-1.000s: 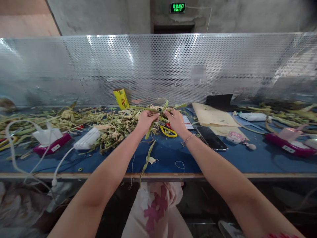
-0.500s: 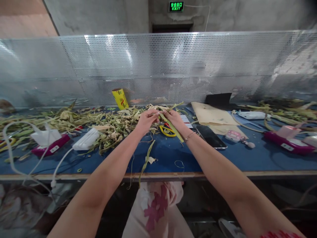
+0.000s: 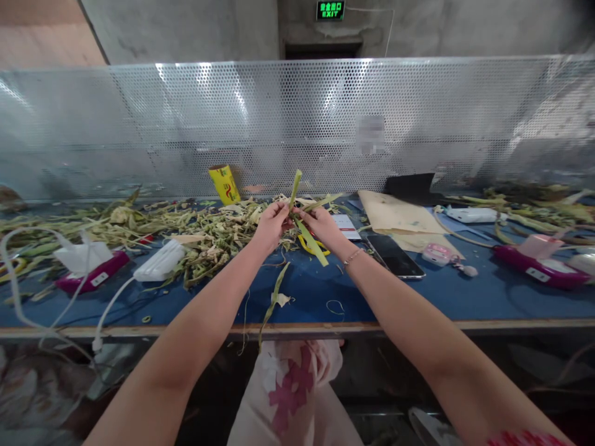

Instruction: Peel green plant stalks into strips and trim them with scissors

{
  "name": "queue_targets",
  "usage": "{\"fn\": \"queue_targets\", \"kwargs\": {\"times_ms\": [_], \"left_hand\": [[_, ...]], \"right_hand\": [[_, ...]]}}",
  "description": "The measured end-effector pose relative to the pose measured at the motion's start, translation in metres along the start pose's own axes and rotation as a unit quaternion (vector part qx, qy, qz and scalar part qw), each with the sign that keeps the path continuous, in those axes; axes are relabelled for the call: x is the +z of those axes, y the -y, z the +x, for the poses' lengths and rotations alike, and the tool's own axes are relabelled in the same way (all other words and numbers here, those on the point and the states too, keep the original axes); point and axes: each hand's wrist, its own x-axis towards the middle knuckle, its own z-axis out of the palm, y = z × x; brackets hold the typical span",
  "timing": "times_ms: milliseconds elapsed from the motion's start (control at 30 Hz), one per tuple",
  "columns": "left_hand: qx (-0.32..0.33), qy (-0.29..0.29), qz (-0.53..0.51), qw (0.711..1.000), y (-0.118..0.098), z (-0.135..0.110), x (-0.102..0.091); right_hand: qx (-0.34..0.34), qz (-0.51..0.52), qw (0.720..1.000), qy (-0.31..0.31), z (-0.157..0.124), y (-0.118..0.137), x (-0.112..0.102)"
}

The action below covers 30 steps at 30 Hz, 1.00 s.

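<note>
Above the blue table, my left hand is closed in a pinch on a flat green leaf strip. One end of green strip sticks up above the fingers, and another length slants down to the right. Close beside it, my right hand is closed too, with its fingertips at the crossing of the strips. A narrower leaf strip points up and right from that hand. Fingers hide the place where the strips meet. Beneath the hands lie scissors with yellow handles, partly covered.
A heap of dried leaf pieces spreads left, with a yellow tube behind. A white power adapter and cables lie left. Rightward are a phone, brown paper and a pink case. A perforated metal screen stands behind.
The green strip has turned, so that one end now rises above my left fingers and its lower end has swung away from my right wrist. Both hands stay close together.
</note>
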Motion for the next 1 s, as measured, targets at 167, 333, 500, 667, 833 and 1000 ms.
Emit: {"fn": "queue_targets", "kwargs": {"times_ms": [167, 333, 500, 667, 833, 1000], "left_hand": [[-0.005, 0.042, -0.027, 0.999, -0.004, -0.005, 0.001], [-0.001, 0.041, -0.013, 0.999, 0.0, -0.002, -0.001], [-0.031, 0.028, -0.025, 0.999, -0.002, 0.001, -0.003], [-0.05, 0.013, -0.016, 0.999, -0.005, 0.003, -0.004], [-0.054, 0.011, 0.009, 0.998, -0.001, 0.006, -0.006], [-0.014, 0.01, 0.004, 1.0, 0.002, 0.009, -0.01]], "right_hand": [[0.006, 0.015, 1.0, -0.014, 0.002, -0.003, -0.001], [0.009, 0.014, 1.0, -0.013, 0.003, -0.007, 0.0], [0.009, 0.012, 1.0, -0.023, 0.002, -0.003, -0.001], [0.034, 0.059, 0.997, -0.026, -0.001, 0.003, 0.0], [-0.006, 0.102, 0.995, -0.022, -0.004, 0.003, 0.001], [-0.046, 0.101, 0.992, -0.061, 0.001, -0.01, -0.001]]}}
